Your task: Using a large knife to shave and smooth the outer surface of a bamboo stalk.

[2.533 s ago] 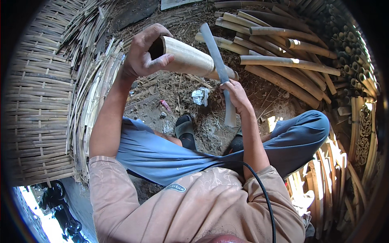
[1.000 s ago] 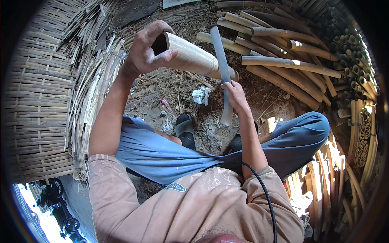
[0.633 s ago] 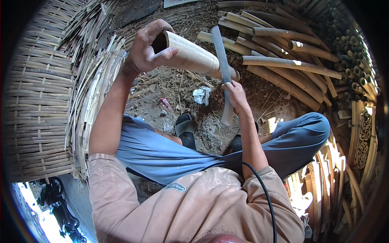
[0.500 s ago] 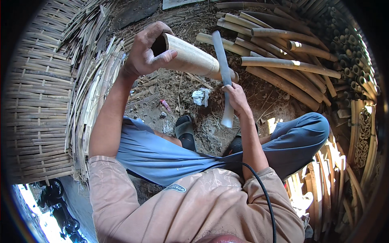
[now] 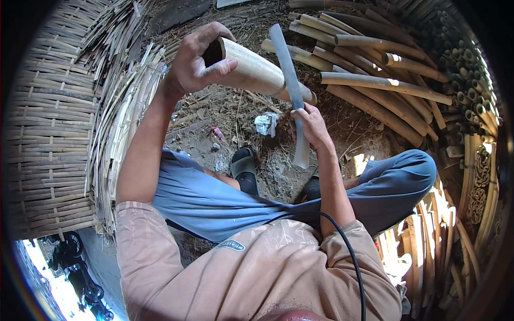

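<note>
Left hand (image 5: pixel 195 63), fingers clamped round the open left end of a bamboo tube (image 5: pixel 254 69) slanting far-left to near-right; right hand (image 5: pixel 312 126), nearer its other end, fingers wrapped round a grey blade (image 5: pixel 283 53) crossing it.

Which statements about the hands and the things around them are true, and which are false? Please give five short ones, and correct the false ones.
1. The left hand grips the bamboo tube at its open end. True.
2. The right hand is empty. False: it holds a long flat grey blade.
3. In this view, the blade crosses the bamboo tube. True.
4. The crumpled white scrap lies on top of the bamboo poles. False: it lies on the ground.
5. The bamboo poles are to the right of the bamboo tube. True.
</note>
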A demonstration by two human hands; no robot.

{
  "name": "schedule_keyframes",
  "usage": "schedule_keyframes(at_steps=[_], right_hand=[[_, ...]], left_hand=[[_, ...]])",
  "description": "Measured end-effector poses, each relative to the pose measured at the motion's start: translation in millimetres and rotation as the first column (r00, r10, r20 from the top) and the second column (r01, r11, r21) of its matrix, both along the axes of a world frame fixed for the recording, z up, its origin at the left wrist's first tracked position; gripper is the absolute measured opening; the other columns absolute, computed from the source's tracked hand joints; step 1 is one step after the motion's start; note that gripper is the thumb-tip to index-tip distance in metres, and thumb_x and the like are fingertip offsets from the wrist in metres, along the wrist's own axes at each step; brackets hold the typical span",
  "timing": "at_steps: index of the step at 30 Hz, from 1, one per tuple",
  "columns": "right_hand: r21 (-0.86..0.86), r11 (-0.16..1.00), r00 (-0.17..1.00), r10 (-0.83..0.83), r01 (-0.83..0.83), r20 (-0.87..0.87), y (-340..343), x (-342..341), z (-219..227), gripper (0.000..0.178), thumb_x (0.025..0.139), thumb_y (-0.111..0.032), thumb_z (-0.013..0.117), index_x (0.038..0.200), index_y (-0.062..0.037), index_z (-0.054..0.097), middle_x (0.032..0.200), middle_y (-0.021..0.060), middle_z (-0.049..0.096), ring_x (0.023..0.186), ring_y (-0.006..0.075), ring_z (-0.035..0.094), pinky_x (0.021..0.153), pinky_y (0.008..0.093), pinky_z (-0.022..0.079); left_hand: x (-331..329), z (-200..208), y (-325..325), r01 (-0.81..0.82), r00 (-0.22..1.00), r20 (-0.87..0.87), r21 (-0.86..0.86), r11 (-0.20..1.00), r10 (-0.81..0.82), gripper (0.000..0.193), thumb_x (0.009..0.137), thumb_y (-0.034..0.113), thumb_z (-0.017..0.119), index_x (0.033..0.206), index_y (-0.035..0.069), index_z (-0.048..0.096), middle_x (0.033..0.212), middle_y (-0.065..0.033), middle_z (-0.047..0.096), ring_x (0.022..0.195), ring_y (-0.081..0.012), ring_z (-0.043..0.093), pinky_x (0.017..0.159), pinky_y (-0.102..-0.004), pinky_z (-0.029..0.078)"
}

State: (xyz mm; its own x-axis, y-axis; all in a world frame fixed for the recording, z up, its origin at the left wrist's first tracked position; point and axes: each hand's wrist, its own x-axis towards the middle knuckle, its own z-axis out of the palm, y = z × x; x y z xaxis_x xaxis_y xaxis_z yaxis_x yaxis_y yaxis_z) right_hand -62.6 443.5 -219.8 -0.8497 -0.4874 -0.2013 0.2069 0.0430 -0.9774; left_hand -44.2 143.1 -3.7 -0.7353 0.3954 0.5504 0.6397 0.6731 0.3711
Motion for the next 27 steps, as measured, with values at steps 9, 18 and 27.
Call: schedule_keyframes(at_steps=[9,18,27], right_hand=[[0.02,0.999,0.998,-0.047,0.048,-0.04,0,-1,-10,0.018,0.093,-0.022,0.062,0.094,-0.0045,0.06,0.074,0.0025,0.058,0.055,0.0138,0.058,0.049,0.0321,0.05],[-0.02,1.0,0.995,-0.008,0.01,0.098,-1,-3,-15,0.027,0.092,-0.025,0.06,0.099,0.0001,0.067,0.081,0.0024,0.062,0.072,0.0113,0.055,0.066,0.0312,0.049],[-0.04,0.999,0.997,-0.025,0.029,0.077,-2,-2,-20,0.03,0.089,-0.026,0.061,0.101,0.0017,0.067,0.087,0.0033,0.064,0.081,0.0124,0.055,0.079,0.0313,0.047]], left_hand=[[3,0,4,0.006,0.999,0.04,0.034,0.999,-0.007,0.042,0.082,0.032,0.074,0.107,0.0,0.064,0.09,-0.014,0.064,0.083,-0.025,0.064,0.074,-0.0366,0.052],[-1,-1,1,0.001,0.999,0.04,0.005,1.0,-0.001,0.044,0.082,0.035,0.073,0.107,0.0,0.064,0.091,-0.0145,0.064,0.083,-0.0281,0.065,0.075,-0.0386,0.052],[-2,1,3,0.009,1.0,0.025,-0.003,1.0,-0.009,0.043,0.082,0.035,0.073,0.106,0.0,0.064,0.089,-0.0143,0.063,0.082,-0.0275,0.064,0.073,-0.039,0.052]])
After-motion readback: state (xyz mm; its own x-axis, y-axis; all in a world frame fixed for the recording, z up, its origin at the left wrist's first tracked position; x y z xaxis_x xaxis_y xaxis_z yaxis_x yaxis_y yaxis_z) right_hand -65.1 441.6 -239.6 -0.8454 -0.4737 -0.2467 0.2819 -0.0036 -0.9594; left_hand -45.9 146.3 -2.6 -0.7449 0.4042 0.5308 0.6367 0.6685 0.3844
